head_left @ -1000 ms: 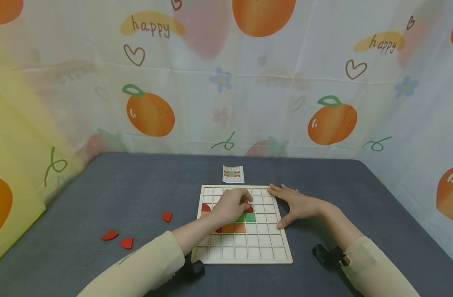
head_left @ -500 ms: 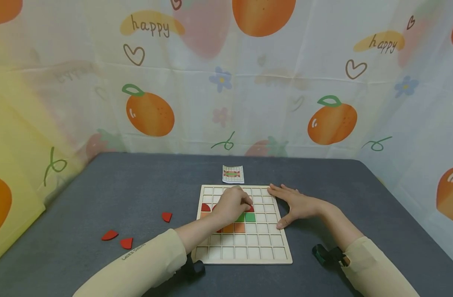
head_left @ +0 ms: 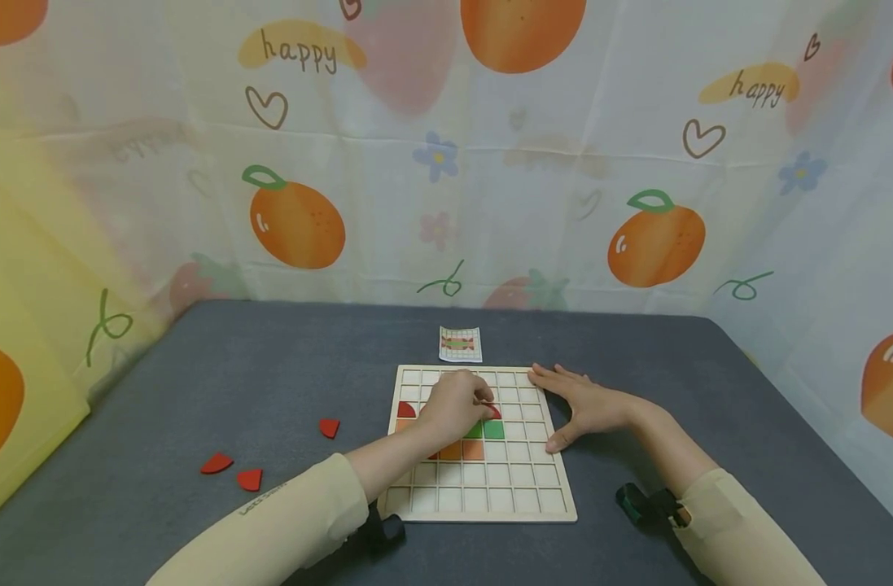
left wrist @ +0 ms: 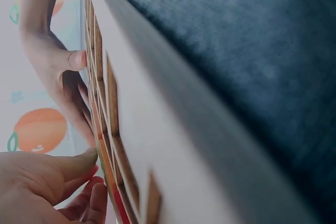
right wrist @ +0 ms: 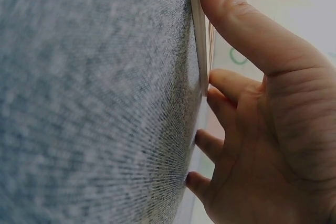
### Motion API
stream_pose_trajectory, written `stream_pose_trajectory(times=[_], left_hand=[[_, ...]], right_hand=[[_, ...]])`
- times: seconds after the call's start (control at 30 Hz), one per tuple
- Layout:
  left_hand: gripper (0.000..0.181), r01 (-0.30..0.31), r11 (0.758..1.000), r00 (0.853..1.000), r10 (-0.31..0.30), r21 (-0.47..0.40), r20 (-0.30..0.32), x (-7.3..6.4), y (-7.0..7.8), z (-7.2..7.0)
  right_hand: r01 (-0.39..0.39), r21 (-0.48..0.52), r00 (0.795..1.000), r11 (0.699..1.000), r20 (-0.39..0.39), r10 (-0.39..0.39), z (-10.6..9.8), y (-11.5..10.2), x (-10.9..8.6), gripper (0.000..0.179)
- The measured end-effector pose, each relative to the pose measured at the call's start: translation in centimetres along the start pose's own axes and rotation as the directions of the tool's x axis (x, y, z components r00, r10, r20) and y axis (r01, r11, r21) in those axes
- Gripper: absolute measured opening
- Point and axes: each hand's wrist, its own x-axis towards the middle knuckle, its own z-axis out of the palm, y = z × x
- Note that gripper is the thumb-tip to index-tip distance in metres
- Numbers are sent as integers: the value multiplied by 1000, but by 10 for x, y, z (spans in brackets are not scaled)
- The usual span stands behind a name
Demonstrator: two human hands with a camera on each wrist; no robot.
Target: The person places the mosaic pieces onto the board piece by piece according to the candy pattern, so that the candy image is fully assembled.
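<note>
A white gridded board (head_left: 490,498) with a pale wooden frame lies on the dark table. My left hand (head_left: 457,407) reaches over its middle, pinching a red quarter-round tile (head_left: 496,411) at a cell in the row above the green tiles (head_left: 493,429). In the left wrist view, the thumb and fingers (left wrist: 79,169) meet right at the board's surface. My right hand (head_left: 588,407) rests at the board's right edge with fingers spread, the thumb and index finger touching the frame (right wrist: 198,35). Orange tiles (head_left: 473,450) fill cells below the green ones. The left hand hides part of the pattern.
Left of the board lie three loose red tiles: one nearer the board (head_left: 329,428), another (head_left: 250,480) and a third (head_left: 216,464) farther left. A small printed pattern card (head_left: 460,344) sits just behind the board. A fruit-print curtain (head_left: 446,179) hangs behind the table.
The left hand has shifted slightly over the same cell, with its fingertips drawn a little left off the red tile, showing more of it. The right hand stays put.
</note>
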Motion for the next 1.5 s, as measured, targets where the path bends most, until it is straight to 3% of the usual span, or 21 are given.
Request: stream_pose_trajectory(times=[0.17,0.33,0.47,0.73,0.87,1.1,1.3,1.5], left_hand=[[12,-5,999,1000,5,-39,0,-1,2,-13],[11,24,996,1000,-24,-81,9,-6,5,-42],[14,40,996,999,-37,-86,36,-15,-2,-65],[18,52,998,993,-46,-45,109,-40,-42,-104],[19,83,997,988,-80,-11,135,-54,-65,-123],[33,146,989,957,-144,10,252,-73,-100,-150],[38,143,989,925,-124,-27,358,-81,-121,-161],[33,136,990,921,-109,-46,375,-82,-125,-160]], right_hand=[[3,12,1000,1000,4,-3,1,-1,0,116],[-6,9,1000,1000,2,6,0,-3,-2,117],[-7,1,1000,1000,-4,7,-1,-3,-2,117],[-19,-1,1000,1000,-6,19,-1,-3,-1,119],[-25,1,1000,1000,-2,25,-1,-2,-1,118],[-25,6,1000,1000,4,25,-1,-3,-1,119],[-22,10,1000,1000,5,22,-1,-4,0,119],[-20,2,1000,1000,6,20,-1,-3,1,119]])
